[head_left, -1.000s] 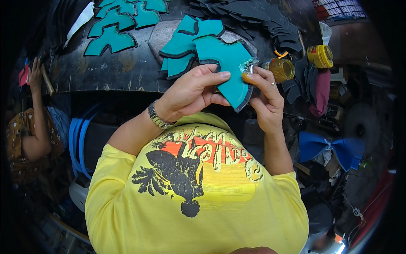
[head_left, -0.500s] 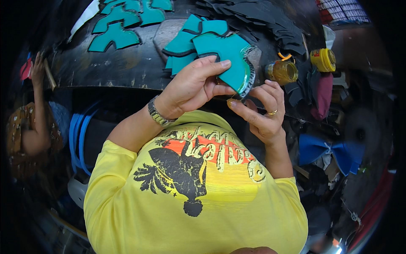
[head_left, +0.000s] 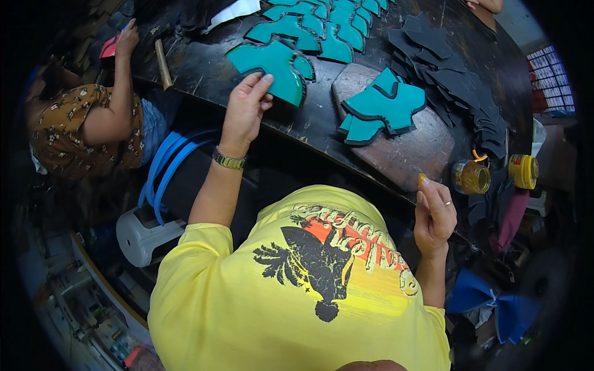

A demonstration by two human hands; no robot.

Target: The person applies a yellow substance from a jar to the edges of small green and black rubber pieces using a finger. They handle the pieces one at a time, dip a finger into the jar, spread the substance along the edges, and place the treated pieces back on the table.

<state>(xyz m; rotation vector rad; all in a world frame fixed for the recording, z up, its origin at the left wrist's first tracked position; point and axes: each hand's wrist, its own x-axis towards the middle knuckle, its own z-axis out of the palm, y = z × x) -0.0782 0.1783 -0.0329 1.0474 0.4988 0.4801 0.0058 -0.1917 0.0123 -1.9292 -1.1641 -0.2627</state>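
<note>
With thumb and fingers pinched on its near edge, my left hand [head_left: 243,117] holds a teal shoe upper piece [head_left: 269,67] at the table's near left, by the rows of similar pieces [head_left: 337,38]. My right hand [head_left: 433,216] is raised near the table edge, holding nothing I can see; its index finger is stretched out with a yellow-brown, glue-like coating on the tip. Beside it stands an open jar of amber glue [head_left: 473,177]. A small stack of teal pieces with black edges [head_left: 387,105] lies on a worn brown board [head_left: 417,151].
Many black cut pieces [head_left: 436,52] are heaped on the right of the dark table [head_left: 210,77]. A yellow-lidded jar [head_left: 523,171] stands right of the glue jar. Another person in a brown patterned top [head_left: 86,127] sits at left, near a wooden stick [head_left: 163,63] and a white stool [head_left: 145,238].
My left hand has carried the teal piece from above the board leftward to the rows of pieces. The right hand has come apart from the piece and moved right. The view has shifted.
</note>
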